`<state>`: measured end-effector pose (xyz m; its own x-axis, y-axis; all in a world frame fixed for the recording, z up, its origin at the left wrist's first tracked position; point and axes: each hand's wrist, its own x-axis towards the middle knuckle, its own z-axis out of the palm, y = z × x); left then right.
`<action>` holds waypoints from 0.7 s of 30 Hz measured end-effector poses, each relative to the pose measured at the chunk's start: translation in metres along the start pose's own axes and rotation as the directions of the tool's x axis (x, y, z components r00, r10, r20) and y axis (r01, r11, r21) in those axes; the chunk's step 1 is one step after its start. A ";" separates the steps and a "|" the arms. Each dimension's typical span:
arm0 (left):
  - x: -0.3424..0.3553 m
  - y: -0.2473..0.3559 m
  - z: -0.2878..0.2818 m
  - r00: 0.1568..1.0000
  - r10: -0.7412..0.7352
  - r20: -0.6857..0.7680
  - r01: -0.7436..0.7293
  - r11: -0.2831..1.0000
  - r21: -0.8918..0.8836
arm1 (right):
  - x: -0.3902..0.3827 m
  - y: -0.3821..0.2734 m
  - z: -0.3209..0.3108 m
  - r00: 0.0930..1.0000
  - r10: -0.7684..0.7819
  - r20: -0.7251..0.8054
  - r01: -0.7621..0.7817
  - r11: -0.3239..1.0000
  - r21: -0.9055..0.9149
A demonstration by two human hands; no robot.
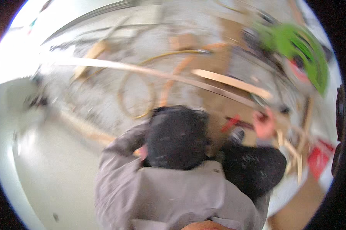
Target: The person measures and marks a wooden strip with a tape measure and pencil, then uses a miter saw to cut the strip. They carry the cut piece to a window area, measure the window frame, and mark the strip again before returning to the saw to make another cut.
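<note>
My right hand (pixel 264 123) is out beyond my right knee, smeared by motion. Its fingers look curled, but what lies in them I cannot make out. Just past it is the near end of a long thin wooden strip (pixel 161 76) that runs far to the left; whether the hand touches it is unclear. A shorter wooden strip (pixel 231 82) lies beside the long one. Close to the hand are a red-handled tool (pixel 230 123) and several small wood pieces. Only a sliver of my left hand (pixel 142 152) shows behind my left knee, its fingers hidden.
A green power saw (pixel 301 55) stands at the far right. A yellow hose (pixel 123 97) loops across the dusty floor. Brown cardboard (pixel 215 101) lies ahead, with a wooden block (pixel 94 51) farther left. At right sits a red object (pixel 319 158).
</note>
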<state>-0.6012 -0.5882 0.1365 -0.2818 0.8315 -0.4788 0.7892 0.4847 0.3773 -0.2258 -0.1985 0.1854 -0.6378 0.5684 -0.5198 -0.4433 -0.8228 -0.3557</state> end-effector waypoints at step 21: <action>0.033 0.120 -0.195 0.784 0.600 -0.159 -0.577 0.799 0.169 | -0.037 0.040 0.059 0.990 0.008 0.142 -0.005 1.000 -0.020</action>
<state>-0.6225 -0.4493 0.3208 0.1656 0.9859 -0.0226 0.8852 -0.1385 0.4440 -0.2570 -0.2519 0.2359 -0.7241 0.5568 -0.4071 -0.4277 -0.8255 -0.3683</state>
